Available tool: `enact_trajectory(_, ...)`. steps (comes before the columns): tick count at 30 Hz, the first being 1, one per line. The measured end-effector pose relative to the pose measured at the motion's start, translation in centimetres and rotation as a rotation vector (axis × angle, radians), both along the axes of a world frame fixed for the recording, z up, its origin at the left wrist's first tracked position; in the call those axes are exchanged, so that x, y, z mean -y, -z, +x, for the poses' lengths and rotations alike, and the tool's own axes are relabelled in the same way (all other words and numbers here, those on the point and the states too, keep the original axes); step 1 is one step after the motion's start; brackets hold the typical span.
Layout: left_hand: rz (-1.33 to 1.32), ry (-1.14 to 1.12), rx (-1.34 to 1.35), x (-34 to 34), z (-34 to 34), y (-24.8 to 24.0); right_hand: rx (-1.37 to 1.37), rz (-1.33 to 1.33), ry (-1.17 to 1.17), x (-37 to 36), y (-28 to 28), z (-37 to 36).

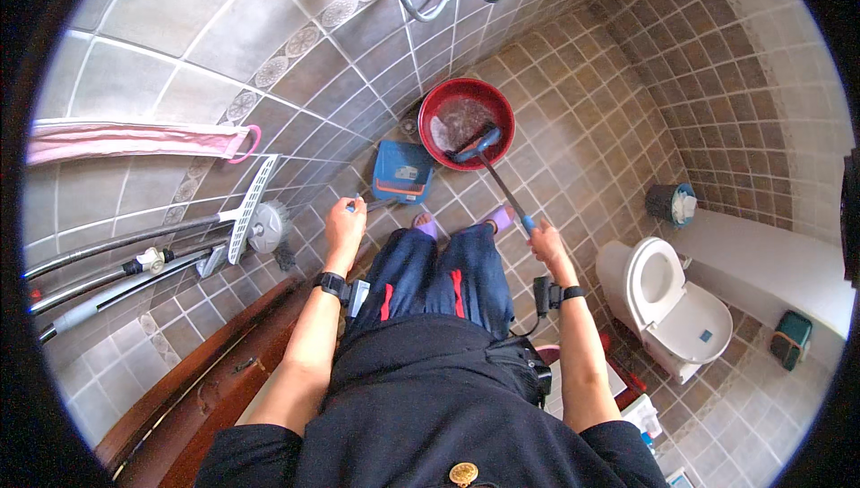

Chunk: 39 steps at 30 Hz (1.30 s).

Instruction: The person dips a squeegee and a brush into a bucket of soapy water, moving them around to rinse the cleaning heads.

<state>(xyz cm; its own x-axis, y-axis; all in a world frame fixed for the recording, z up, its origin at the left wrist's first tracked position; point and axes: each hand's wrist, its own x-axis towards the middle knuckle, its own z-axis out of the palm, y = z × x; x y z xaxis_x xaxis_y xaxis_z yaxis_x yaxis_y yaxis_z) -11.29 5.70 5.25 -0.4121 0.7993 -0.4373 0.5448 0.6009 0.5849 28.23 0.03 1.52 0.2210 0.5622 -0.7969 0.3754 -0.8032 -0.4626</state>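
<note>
Clock used: 12 o'clock is straight ahead of the person standing before me.
Red basin (431, 110): on the tiled floor (564, 121), at 12 o'clock leaning toward 1, with what looks like water in it.
Long-handled brush (503, 187): its blue head with dark bristles sits inside the basin at the basin's 5 o'clock side, and the grey pole slants out over the rim, back toward the person.
Right grip (545, 243): fingers closed around the blue end of that pole, near 1 o'clock.
Blue dustpan (399, 166): on the floor just beside the basin, at the basin's 8 o'clock; an orange band shows along its near end.
Left grip (345, 224): curled shut at about 11 o'clock around the tip of the dustpan's thin handle; the fingers hide part of it.
Feet: lilac sandals (502, 218) planted a little short of the dustpan and basin.
Dark bin (661, 204): at 2 o'clock, white lining inside.
White toilet (685, 320): at 3 o'clock, well apart from the brush.
Pink cloth (134, 142): hanging at 10 o'clock, along the wall.
</note>
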Motion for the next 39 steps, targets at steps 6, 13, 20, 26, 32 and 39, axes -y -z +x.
enact_trajectory(6, 0.014, -0.017, -0.041, 0.9, -0.4, 1.2, 0.365, 0.159, -0.478, -4.2, 4.1, -5.9)
enact_trajectory(13, -0.043, -0.062, 0.063, 0.2, 1.4, -1.6, 0.443, 0.223, -0.459, -6.1, 3.8, -3.2)
enact_trajectory(20, -0.025, -0.043, -0.029, 0.4, 0.6, -0.7, 0.335, 0.130, -0.402, -3.5, 0.9, -2.9)
enact_trajectory(26, -0.014, 0.008, -0.115, 0.2, 0.2, 1.0, 0.376, 0.171, -0.368, -7.7, 6.2, -6.6)
enact_trajectory(32, 0.007, -0.018, -0.098, 1.0, -0.7, 2.0, 0.290, 0.273, -0.391, -4.4, 1.8, -0.9)
enact_trajectory(39, -0.055, -0.031, -0.088, 0.5, 0.3, 0.9, 0.332, 0.114, -0.389, -5.3, 2.7, -4.7)
